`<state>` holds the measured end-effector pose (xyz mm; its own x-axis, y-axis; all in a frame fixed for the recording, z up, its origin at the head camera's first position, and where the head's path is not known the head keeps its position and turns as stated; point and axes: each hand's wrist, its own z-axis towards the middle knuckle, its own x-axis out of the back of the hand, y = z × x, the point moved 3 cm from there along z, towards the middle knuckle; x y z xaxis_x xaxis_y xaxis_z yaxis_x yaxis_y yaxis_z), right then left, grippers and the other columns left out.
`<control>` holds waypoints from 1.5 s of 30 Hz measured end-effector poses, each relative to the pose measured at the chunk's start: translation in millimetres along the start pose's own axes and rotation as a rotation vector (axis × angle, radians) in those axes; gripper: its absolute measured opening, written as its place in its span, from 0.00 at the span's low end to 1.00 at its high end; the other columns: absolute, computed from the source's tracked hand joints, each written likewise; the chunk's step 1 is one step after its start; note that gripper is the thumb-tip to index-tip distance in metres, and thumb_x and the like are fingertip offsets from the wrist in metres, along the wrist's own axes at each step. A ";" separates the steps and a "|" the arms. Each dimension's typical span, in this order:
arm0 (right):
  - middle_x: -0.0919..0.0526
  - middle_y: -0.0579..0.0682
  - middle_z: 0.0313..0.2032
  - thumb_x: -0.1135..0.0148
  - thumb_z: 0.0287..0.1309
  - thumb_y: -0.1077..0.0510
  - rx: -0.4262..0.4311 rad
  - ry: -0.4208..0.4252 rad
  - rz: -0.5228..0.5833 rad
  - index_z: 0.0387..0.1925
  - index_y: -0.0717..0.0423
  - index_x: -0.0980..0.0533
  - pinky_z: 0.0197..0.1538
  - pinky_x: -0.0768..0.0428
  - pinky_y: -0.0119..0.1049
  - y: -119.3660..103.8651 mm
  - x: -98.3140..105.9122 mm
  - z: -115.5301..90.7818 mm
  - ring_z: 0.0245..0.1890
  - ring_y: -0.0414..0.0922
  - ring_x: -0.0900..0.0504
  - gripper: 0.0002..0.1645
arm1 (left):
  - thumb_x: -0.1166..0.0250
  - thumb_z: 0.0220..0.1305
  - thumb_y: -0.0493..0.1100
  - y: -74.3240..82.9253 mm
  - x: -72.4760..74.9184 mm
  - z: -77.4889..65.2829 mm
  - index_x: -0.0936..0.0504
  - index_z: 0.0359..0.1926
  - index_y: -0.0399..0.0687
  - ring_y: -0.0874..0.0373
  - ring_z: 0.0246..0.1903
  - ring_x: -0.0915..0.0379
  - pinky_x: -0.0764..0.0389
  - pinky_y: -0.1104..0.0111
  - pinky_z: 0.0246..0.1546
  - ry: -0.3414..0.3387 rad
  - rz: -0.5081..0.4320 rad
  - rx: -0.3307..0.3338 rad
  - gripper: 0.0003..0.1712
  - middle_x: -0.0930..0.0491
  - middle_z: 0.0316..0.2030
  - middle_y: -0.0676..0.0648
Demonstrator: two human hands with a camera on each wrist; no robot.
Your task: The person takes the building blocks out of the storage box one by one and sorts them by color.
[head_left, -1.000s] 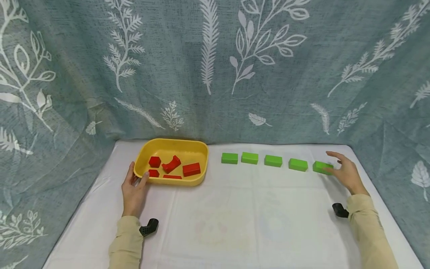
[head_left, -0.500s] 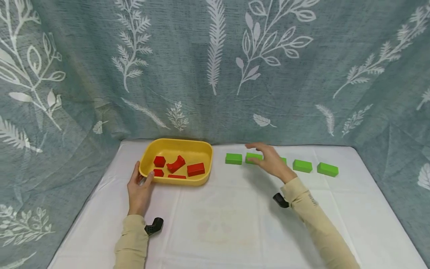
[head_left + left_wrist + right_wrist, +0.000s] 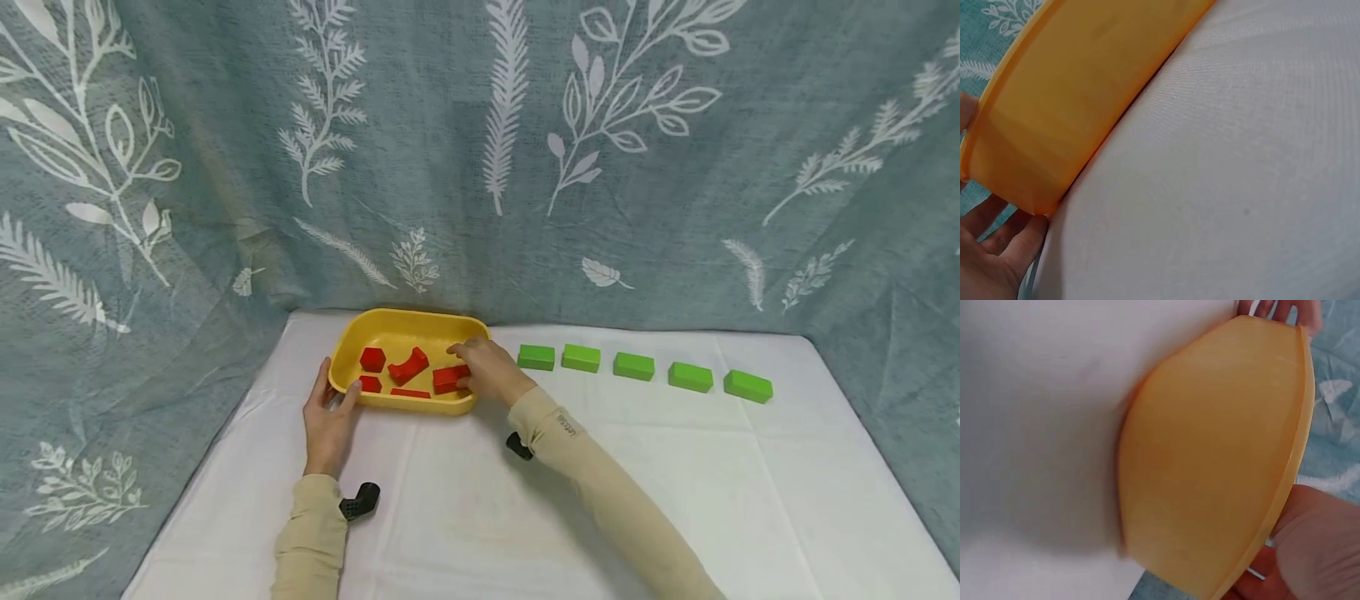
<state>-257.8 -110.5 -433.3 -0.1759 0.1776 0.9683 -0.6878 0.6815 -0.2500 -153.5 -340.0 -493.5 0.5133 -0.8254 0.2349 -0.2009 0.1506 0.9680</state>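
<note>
A yellow plastic tub (image 3: 420,403) stands at the back left of the white-covered table. My left hand (image 3: 327,425) grips its front left corner, thumb at the rim and fingers along the outer wall. In the left wrist view the fingers (image 3: 1022,244) lie against the tub's end. My right hand (image 3: 487,367) reaches over the tub's right rim, thumb and fingers spread around a red rectangular block (image 3: 447,379). The tub's wall hides those fingertips in the right wrist view. Also inside are a red hexagonal block (image 3: 372,360), a red waisted block (image 3: 409,366) and other red pieces.
Right of the tub, several green rectangular blocks (image 3: 633,367) stand spaced in a row along the table's back. A grey-green curtain (image 3: 450,208) with white leaf prints hangs behind the table (image 3: 465,500). My right forearm crosses the table's right half.
My right hand has left the rightmost green block and moved left past the row into the tub. The green blocks stay put. My left hand keeps its hold on the tub.
</note>
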 end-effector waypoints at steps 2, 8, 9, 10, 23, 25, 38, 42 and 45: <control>0.18 0.51 0.52 0.28 0.56 0.58 -0.030 -0.032 -0.049 0.61 0.54 0.25 0.55 0.20 0.38 -0.7 -4.4 5.4 0.52 0.48 0.21 0.31 | 0.40 0.71 0.48 -0.5 -2.2 -1.2 0.52 0.78 0.64 0.52 0.72 0.49 0.41 0.59 0.71 -0.004 0.002 -0.009 0.42 0.49 0.76 0.52; 0.16 0.50 0.51 0.32 0.55 0.65 -0.033 -0.052 -0.071 0.61 0.53 0.24 0.51 0.18 0.39 -0.7 -4.8 8.3 0.48 0.47 0.18 0.29 | 0.40 0.70 0.49 -2.0 -5.5 -1.2 0.51 0.77 0.64 0.53 0.72 0.48 0.41 0.60 0.71 -0.002 0.008 -0.023 0.42 0.48 0.75 0.53; 0.16 0.50 0.50 0.31 0.56 0.65 -0.029 -0.040 -0.026 0.61 0.53 0.25 0.51 0.18 0.39 -0.6 -3.3 6.8 0.48 0.47 0.18 0.30 | 0.40 0.70 0.49 -1.9 -5.4 -1.1 0.51 0.77 0.65 0.53 0.71 0.48 0.41 0.60 0.71 -0.002 0.008 -0.022 0.42 0.48 0.75 0.54; 0.16 0.51 0.50 0.31 0.56 0.65 -0.025 -0.026 0.027 0.62 0.54 0.25 0.51 0.18 0.39 -0.4 -1.6 5.1 0.48 0.48 0.18 0.31 | 0.40 0.70 0.48 -1.6 -5.1 -0.9 0.51 0.77 0.65 0.53 0.71 0.48 0.41 0.60 0.71 -0.002 0.008 -0.025 0.42 0.48 0.75 0.54; 0.17 0.59 0.50 0.32 0.53 0.72 0.077 0.249 0.657 0.64 0.63 0.30 0.55 0.19 0.40 18.5 20.4 -32.6 0.52 0.53 0.18 0.35 | 0.40 0.71 0.48 -0.1 4.5 -0.5 0.51 0.78 0.63 0.53 0.72 0.48 0.40 0.60 0.71 0.015 0.004 -0.035 0.41 0.48 0.75 0.53; 0.18 0.60 0.50 0.31 0.53 0.72 0.056 0.277 0.713 0.64 0.63 0.30 0.55 0.18 0.40 25.5 22.0 -42.1 0.51 0.54 0.18 0.36 | 0.40 0.71 0.48 0.0 6.5 -0.6 0.51 0.78 0.64 0.52 0.72 0.48 0.40 0.59 0.70 0.016 0.000 -0.035 0.41 0.48 0.75 0.53; 0.18 0.59 0.45 0.28 0.48 0.72 -0.199 0.303 0.719 0.63 0.65 0.29 0.48 0.16 0.43 74.6 -9.8 -119.9 0.46 0.57 0.17 0.38 | 0.39 0.70 0.48 0.4 7.0 -0.6 0.50 0.78 0.62 0.52 0.71 0.48 0.42 0.59 0.71 0.011 -0.017 -0.038 0.42 0.47 0.75 0.52; 0.19 0.59 0.44 0.29 0.49 0.72 -0.212 0.240 0.688 0.62 0.66 0.29 0.48 0.16 0.44 76.4 -19.1 -121.1 0.46 0.56 0.17 0.37 | 0.39 0.70 0.48 1.3 4.7 1.2 0.50 0.78 0.62 0.51 0.71 0.47 0.41 0.60 0.71 0.004 -0.027 -0.048 0.42 0.46 0.75 0.51; 0.18 0.58 0.45 0.28 0.49 0.70 -0.229 0.232 0.622 0.62 0.65 0.28 0.51 0.18 0.44 74.7 -15.9 -122.3 0.47 0.54 0.18 0.36 | 0.39 0.70 0.47 0.6 1.7 1.1 0.51 0.78 0.61 0.51 0.71 0.47 0.41 0.59 0.71 -0.010 -0.033 -0.048 0.42 0.47 0.75 0.50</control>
<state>-220.2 24.4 -467.7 -0.3166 0.7123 0.6264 -0.3385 0.5321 -0.7761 -153.7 -341.9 -492.6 0.5104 -0.8359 0.2018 -0.1430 0.1489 0.9785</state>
